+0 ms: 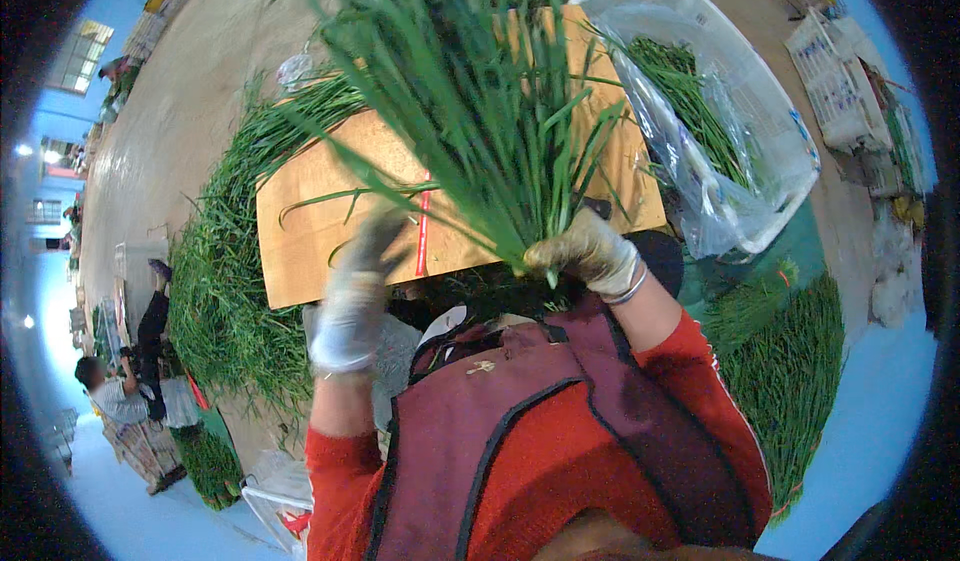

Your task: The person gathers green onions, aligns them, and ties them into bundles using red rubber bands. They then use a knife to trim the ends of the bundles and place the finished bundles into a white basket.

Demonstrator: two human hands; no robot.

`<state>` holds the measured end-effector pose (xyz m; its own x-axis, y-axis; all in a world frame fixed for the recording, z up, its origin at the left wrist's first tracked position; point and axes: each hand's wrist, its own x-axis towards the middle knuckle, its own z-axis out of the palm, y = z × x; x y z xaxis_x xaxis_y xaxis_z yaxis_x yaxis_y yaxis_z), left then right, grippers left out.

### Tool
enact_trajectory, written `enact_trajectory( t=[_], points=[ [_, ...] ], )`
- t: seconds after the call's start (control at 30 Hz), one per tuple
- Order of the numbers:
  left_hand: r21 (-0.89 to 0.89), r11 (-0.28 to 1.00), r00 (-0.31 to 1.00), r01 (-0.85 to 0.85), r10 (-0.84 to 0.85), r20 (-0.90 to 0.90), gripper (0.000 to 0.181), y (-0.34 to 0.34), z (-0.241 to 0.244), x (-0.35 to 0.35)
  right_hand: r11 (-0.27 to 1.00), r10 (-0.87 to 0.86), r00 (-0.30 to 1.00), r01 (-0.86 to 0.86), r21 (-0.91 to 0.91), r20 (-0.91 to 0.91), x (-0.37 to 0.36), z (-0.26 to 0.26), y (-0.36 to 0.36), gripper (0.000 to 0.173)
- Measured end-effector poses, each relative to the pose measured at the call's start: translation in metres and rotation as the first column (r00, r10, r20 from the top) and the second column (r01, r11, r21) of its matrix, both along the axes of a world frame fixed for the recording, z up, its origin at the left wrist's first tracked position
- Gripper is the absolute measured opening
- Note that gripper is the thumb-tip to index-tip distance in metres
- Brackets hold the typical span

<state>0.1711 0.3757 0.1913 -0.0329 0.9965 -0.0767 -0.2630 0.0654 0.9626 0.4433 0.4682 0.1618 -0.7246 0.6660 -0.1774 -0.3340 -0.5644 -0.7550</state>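
My gloved right hand (589,253) grips a large bunch of long green leaves, apparently garlic chives (480,126), by the pale stem ends. The leaves fan out up and away over the wooden board (322,178). Blurred by motion, my gloved left hand (360,283) is at the board's near edge, thumb apart from the fingers and nothing visible in it. Beside it a red-and-white strip (424,238) runs across the board. A few loose leaves (337,199) lie on the wood. Behind the bunch, part of the board is hidden.
A big heap of loose chives (232,298) spreads around the board's left side. To the right stands a white plastic crate (780,216) lined with clear film, chives inside. Banded bunches (787,366) lie at lower right. Another person (124,396) sits far left.
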Motion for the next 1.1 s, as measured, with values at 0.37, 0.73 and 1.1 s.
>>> enact_trajectory(
  t=[0.37,0.73,1.1],
  points=[
    [0.053,0.992,0.950,0.114,-0.124,0.285,0.059,0.148,-0.086,0.087,0.659,-0.298,0.663,-0.377,0.650,0.687,0.019,-0.030,0.095,0.048],
    [0.389,0.912,0.958,0.132,-0.017,-0.286,0.041,0.226,-0.086,0.149,0.626,-0.441,0.827,0.006,0.780,0.348,0.056,-0.050,0.158,0.053],
    [0.153,0.985,0.993,0.082,-0.094,0.071,0.035,0.246,-0.118,0.156,0.493,-0.529,0.608,-0.347,0.798,0.592,0.047,-0.094,0.175,0.029]
  ],
)
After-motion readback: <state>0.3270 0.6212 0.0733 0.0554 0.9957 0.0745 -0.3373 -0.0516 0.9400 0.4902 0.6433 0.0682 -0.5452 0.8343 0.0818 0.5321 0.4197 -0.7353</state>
